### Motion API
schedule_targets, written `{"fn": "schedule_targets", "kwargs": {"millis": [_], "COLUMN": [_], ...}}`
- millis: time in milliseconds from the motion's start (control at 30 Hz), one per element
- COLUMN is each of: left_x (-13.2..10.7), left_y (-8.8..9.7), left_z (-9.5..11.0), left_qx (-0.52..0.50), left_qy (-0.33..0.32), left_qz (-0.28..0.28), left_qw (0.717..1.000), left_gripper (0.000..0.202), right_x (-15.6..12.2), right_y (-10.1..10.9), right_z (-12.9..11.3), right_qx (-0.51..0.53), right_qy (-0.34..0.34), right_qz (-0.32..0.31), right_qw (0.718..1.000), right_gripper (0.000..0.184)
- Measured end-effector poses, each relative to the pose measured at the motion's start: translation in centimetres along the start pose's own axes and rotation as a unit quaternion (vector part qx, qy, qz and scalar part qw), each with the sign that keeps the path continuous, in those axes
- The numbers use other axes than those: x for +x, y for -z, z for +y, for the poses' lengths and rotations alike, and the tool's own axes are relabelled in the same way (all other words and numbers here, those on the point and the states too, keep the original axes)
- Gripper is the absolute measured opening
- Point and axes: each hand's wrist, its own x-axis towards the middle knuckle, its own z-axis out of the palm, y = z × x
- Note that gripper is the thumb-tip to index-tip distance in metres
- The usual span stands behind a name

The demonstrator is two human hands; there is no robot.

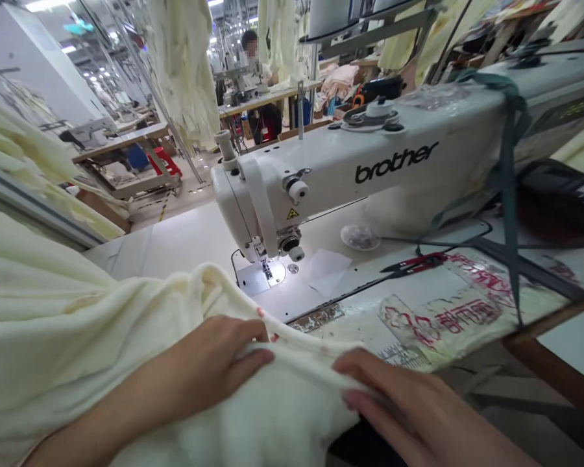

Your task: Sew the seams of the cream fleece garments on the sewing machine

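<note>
Your sewing machine [370,162] sits on the tabletop [185,240], needle end to your left. The fabric [78,324] is piled in front of it, both your hands on its near edge. Scissors [413,264] lie right of the needle plate [260,275], with a co-worker [257,84] way behind.

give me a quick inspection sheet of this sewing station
surface: white sewing table, lit near the needle, worn red-printed patches at the right edge
job's things: cream fabric bunched at the front; Brother sewing machine behind it
clutter: thread snips, clear bobbin, white paper piece
grips: left hand and right hand both pinch the fabric edge
cables: dark cord across the table; green strap over the machine
surroundings: hanging cream garments, other tables, a seated person far back
</note>
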Motion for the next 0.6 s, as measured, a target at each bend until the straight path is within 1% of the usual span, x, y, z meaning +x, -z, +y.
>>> {"fn": "schedule_targets", "kwargs": {"millis": [67, 100, 167, 200, 233, 267, 300, 333, 367, 400, 433, 500, 567, 600], "left_x": [1.6, 2.2, 2.9, 3.0, 3.1, 3.3, 3.4, 3.7, 4.1, 4.5, 4.9, 5.6, 5.8, 5.7], "left_y": [-0.3, -0.5, -1.0, -1.4, -1.7, -2.1, -2.4, -2.7, -3.0, -3.2, -3.3, -3.4, -3.1, -2.9], "left_z": [-0.9, -1.0, -0.4, 0.1, 0.8, 1.5, 2.2, 2.8, 3.3, 3.7, 3.8, 3.7, 3.1, 2.7], "left_qx": [0.018, 0.035, 0.097, 0.137, 0.174, 0.200, 0.210, 0.204, 0.189, 0.172, 0.154, 0.120, 0.061, 0.023], "left_qy": [-0.001, 0.000, 0.032, 0.047, 0.050, 0.036, 0.006, -0.030, -0.058, -0.073, -0.077, -0.078, -0.085, -0.082], "left_qz": [-0.021, -0.034, -0.051, -0.043, -0.022, 0.011, 0.046, 0.071, 0.079, 0.070, 0.053, 0.023, 0.013, 0.008], "left_qw": [1.000, 0.999, 0.993, 0.989, 0.983, 0.979, 0.977, 0.976, 0.977, 0.980, 0.984, 0.989, 0.994, 0.996], "left_gripper": [0.028, 0.028, 0.027, 0.025, 0.022, 0.018, 0.015, 0.015, 0.018, 0.022, 0.024, 0.020, 0.017, 0.018], "right_x": [1.7, 2.5, 3.6, 3.9, 4.1, 4.2, 4.3, 4.4, 4.4, 4.5, 4.6, 4.8, 5.1, 5.3], "right_y": [0.6, 0.9, 1.4, 1.6, 1.7, 1.6, 1.5, 1.4, 1.2, 1.1, 1.1, 1.4, 2.1, 2.6], "right_z": [0.4, 0.6, 0.7, 0.8, 0.9, 1.0, 1.1, 1.3, 1.4, 1.6, 1.8, 2.0, 2.1, 2.1], "right_qx": [-0.013, -0.019, -0.017, -0.009, -0.001, 0.004, 0.007, 0.007, 0.008, 0.013, 0.021, 0.052, 0.094, 0.114], "right_qy": [-0.067, -0.078, -0.084, -0.083, -0.082, -0.083, -0.085, -0.087, -0.087, -0.085, -0.081, -0.061, -0.046, -0.049], "right_qz": [-0.042, -0.056, -0.066, -0.060, -0.052, -0.046, -0.039, -0.031, -0.023, -0.015, -0.009, -0.014, -0.042, -0.059], "right_qw": [0.997, 0.995, 0.994, 0.995, 0.995, 0.995, 0.996, 0.996, 0.996, 0.996, 0.996, 0.997, 0.994, 0.990], "right_gripper": [0.012, 0.010, 0.011, 0.013, 0.013, 0.014, 0.015, 0.017, 0.018, 0.018, 0.017, 0.013, 0.008, 0.005]}}
